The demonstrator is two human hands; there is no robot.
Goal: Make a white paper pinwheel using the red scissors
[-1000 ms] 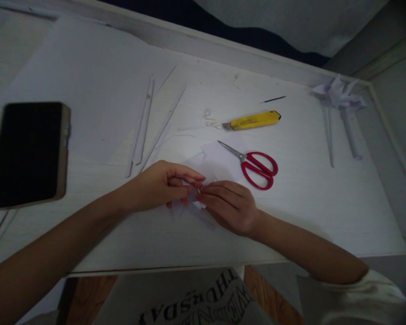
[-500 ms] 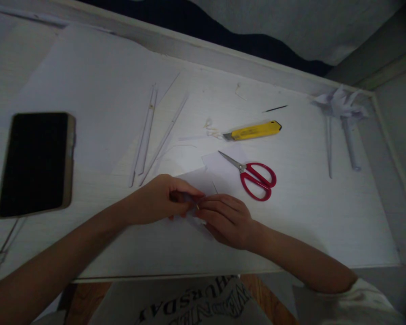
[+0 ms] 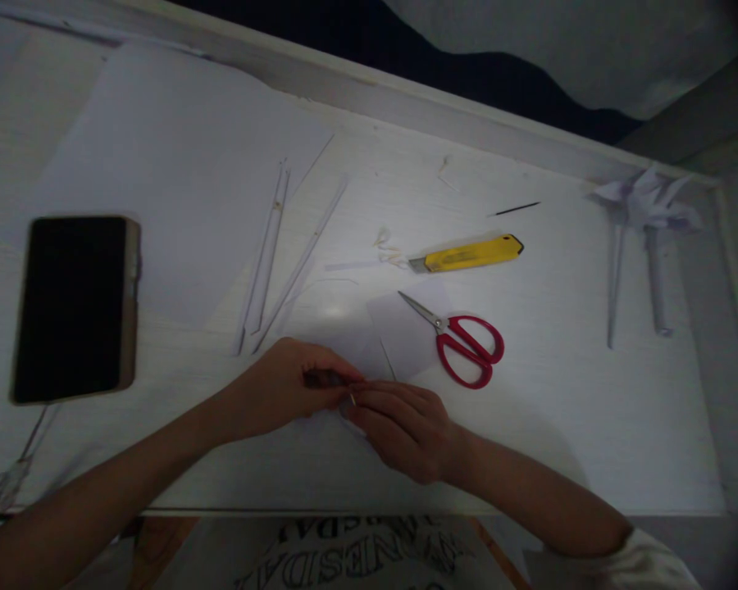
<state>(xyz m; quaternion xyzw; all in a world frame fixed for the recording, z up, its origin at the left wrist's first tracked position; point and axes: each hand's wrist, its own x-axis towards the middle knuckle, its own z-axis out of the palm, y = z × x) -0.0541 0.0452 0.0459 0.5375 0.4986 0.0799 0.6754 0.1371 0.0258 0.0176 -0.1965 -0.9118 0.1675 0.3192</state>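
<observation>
My left hand (image 3: 283, 389) and my right hand (image 3: 409, 426) meet near the table's front edge, their fingertips pinched together. Between them is a small piece of white paper (image 3: 347, 405), mostly hidden by the fingers. From behind my right fingers a thin, needle-like line (image 3: 386, 356) points up; what it belongs to is unclear. Just beyond lie flat white paper pieces (image 3: 406, 328). Scissors with red handles (image 3: 471, 348) rest partly on one, blades pointing up-left. A yellow utility knife (image 3: 473, 253) lies behind the scissors, beside a curled pale string (image 3: 389, 252).
Rolled paper sticks (image 3: 271, 254) and a large paper sheet (image 3: 178, 147) lie left of centre. A black-screened tablet (image 3: 74, 307) is at far left. A thin black rod (image 3: 517, 208) lies behind the knife. Paper shapes on sticks (image 3: 649, 201) stand by the right rim. A raised ledge (image 3: 406, 115) bounds the back.
The view has shifted, so the table things appear slightly lower. Both hands stay pinched together, a little nearer the front edge, and more of the paper beneath the scissors shows.
</observation>
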